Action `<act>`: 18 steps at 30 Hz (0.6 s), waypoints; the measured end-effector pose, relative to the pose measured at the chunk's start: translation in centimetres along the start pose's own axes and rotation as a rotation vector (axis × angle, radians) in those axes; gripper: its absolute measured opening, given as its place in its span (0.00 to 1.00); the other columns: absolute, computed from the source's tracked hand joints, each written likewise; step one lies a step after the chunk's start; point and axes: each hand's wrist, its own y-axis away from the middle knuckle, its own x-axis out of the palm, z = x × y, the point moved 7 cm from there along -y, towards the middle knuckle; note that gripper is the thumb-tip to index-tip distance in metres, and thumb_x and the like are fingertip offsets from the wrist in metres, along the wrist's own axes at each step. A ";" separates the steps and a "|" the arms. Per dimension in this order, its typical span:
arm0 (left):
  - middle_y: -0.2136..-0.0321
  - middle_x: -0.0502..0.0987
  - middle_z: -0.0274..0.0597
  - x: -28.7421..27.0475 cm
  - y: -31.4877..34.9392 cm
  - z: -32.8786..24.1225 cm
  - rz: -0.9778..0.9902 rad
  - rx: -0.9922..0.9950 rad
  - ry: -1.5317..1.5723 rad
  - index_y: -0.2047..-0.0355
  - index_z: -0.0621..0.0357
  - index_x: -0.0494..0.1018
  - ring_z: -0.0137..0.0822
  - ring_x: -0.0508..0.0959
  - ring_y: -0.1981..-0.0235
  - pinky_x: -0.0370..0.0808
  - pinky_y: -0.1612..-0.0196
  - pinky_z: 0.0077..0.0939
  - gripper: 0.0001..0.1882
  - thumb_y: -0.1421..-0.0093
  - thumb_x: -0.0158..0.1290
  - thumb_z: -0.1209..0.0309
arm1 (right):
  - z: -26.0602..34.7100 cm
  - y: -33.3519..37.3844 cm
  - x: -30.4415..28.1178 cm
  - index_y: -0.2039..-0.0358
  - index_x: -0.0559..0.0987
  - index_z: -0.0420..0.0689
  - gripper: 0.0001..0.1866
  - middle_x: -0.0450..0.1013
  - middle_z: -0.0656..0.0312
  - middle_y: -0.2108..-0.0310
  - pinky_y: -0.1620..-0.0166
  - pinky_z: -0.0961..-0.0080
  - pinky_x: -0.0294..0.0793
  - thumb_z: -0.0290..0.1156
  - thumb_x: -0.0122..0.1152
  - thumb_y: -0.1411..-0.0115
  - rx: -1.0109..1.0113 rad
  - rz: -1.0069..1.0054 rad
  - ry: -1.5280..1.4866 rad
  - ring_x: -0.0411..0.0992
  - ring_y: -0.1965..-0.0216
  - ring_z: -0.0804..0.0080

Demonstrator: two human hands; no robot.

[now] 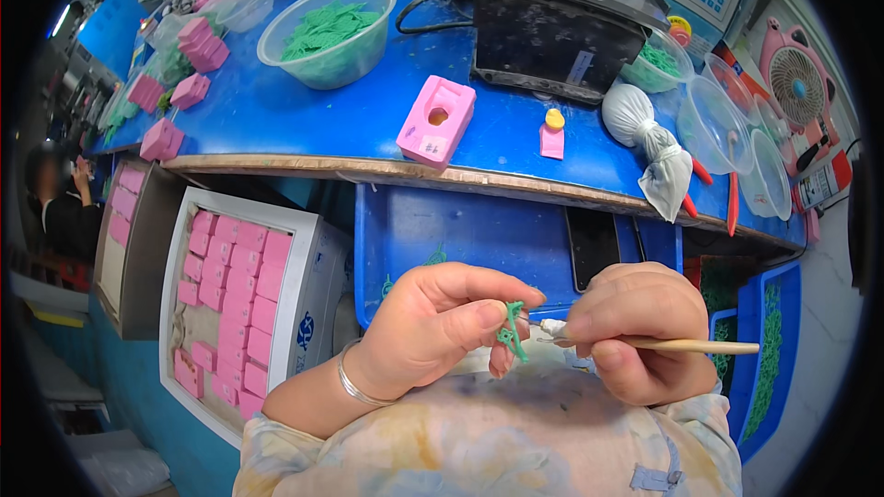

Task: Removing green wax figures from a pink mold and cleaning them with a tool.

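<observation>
My left hand pinches a small, openwork green piece, likely wax or plastic, between thumb and fingers. In my right hand is a slim hand tool with a pale wooden handle, white wrapping near its front and a thin metal tip. That tip reaches the green piece or lies right beside it; contact is hard to tell. Both hands are above the near part of a blue tray, close to my body. A few green scraps lie in the tray.
On the blue bench stand a pink block mould, a tied white cloth bag, a black machine and a clear bowl of green pieces. A phone lies in the tray. At left, a white box holds several pink blocks.
</observation>
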 end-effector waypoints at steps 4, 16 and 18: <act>0.67 0.76 0.46 0.3 -0.1 0.0 0.052 0.000 -0.005 0.55 0.70 0.70 0.31 0.76 0.71 0.76 0.70 0.24 0.15 0.38 0.48 0.72 | 0.7 -0.1 -0.4 0.67 0.76 0.35 0.10 0.73 0.57 0.79 0.78 0.75 0.70 0.22 0.60 0.52 -0.030 -0.013 0.049 0.73 0.81 0.65; 0.67 0.72 0.54 0.3 -0.2 -0.4 -0.031 0.076 -0.113 0.61 0.73 0.72 0.40 0.76 0.77 0.75 0.76 0.30 0.15 0.40 0.50 0.69 | 0.8 -0.7 -0.3 0.69 0.76 0.36 0.07 0.75 0.60 0.79 0.77 0.77 0.72 0.21 0.59 0.50 -0.044 -0.037 0.073 0.74 0.80 0.66; 0.64 0.75 0.47 0.6 -0.2 -0.2 0.082 0.032 -0.016 0.53 0.71 0.70 0.33 0.75 0.64 0.75 0.67 0.25 0.16 0.38 0.48 0.71 | 0.8 -0.8 -0.3 0.70 0.75 0.36 0.06 0.75 0.60 0.79 0.77 0.77 0.72 0.21 0.59 0.50 -0.041 -0.048 0.091 0.74 0.80 0.67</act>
